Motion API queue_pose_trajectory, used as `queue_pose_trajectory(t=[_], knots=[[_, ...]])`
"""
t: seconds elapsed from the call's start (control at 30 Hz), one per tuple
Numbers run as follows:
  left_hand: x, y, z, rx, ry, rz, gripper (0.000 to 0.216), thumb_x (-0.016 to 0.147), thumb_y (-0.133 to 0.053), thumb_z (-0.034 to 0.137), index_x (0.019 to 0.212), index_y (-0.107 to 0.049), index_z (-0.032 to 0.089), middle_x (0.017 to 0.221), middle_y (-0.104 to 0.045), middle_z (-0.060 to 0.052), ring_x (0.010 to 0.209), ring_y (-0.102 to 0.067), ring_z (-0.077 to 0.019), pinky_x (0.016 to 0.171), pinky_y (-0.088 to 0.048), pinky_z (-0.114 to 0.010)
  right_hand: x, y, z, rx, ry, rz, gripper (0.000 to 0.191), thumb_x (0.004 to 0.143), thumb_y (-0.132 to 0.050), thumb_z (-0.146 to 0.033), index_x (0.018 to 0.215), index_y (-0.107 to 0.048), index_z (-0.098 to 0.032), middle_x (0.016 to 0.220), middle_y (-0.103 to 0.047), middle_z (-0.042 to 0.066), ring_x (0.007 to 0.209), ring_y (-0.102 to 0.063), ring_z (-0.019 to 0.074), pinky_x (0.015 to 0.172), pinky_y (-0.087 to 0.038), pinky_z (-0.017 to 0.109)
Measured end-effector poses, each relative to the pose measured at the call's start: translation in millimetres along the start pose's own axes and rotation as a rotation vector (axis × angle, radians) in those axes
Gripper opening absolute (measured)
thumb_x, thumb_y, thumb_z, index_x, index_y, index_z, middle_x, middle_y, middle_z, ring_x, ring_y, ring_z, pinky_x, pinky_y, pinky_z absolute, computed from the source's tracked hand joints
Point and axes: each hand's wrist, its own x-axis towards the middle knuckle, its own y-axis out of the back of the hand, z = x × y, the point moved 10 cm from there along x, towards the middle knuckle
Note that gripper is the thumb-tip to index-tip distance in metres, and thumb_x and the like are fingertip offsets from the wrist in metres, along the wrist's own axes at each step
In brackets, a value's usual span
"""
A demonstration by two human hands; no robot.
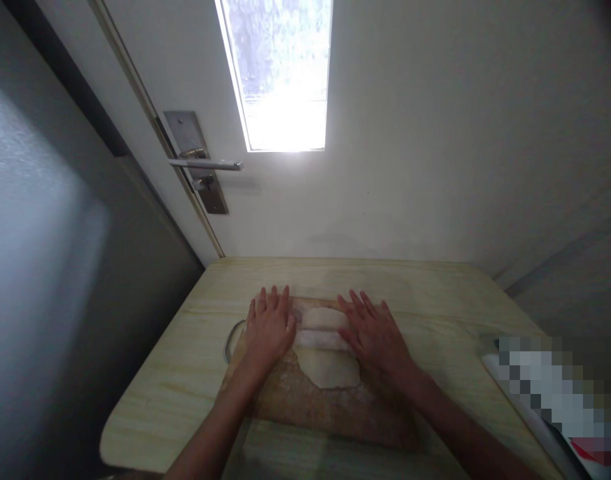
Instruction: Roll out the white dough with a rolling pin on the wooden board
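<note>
I stretch my bare left forearm (224, 408) and right forearm (448, 408) forward, slanting toward each other. My left hand (271, 330) is palm down, fingers pointing away from me, slightly parted, thumb on the inner side. My right hand (374, 333) is palm down too, angled inward, fingers spread, thumb pointing toward the left one.

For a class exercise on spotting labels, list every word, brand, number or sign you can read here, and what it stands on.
No readable text.
Pixelated item, lower right: any print is too blurred to read.
Board, door, handle plate: no lettering visible.
</note>
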Motion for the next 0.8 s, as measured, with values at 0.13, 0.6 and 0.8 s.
queue_pose_trajectory(t=[0.13,0.6,0.8], knots=[[31,-8,-1,-0.039,0.023,-0.099,0.053,0.080,-0.026,0.034,0.130,-0.019,0.016,0.133,-0.028,-0.012,0.122,-0.021,-0.0303,0.094,-0.023,-0.048,27,-7,18,0.066,-0.116,-0.098,0.058,0.082,-0.014,-0.052,0.131,-0.021,-0.021,0.135,-0.025,0.012,0.123,-0.017,0.0278,0.091,-0.020,0.054],[22,-15,-1,-0.033,-0.003,-0.178,0.053,0.081,-0.025,0.036,0.130,-0.019,0.018,0.133,-0.029,-0.012,0.122,-0.022,-0.0304,0.094,-0.023,-0.048,18,-9,10,0.058,-0.075,-0.141,0.058,0.082,-0.015,-0.053,0.130,-0.022,-0.021,0.135,-0.023,0.011,0.123,-0.016,0.0257,0.093,-0.020,0.050],[30,-14,3,-0.037,-0.038,-0.168,0.054,0.080,-0.026,0.035,0.130,-0.018,0.016,0.133,-0.029,-0.012,0.122,-0.022,-0.0296,0.094,-0.022,-0.048,12,-5,5,0.055,-0.065,-0.127,0.060,0.082,-0.013,-0.053,0.130,-0.023,-0.019,0.135,-0.025,0.012,0.124,-0.015,0.0251,0.094,-0.019,0.049]])
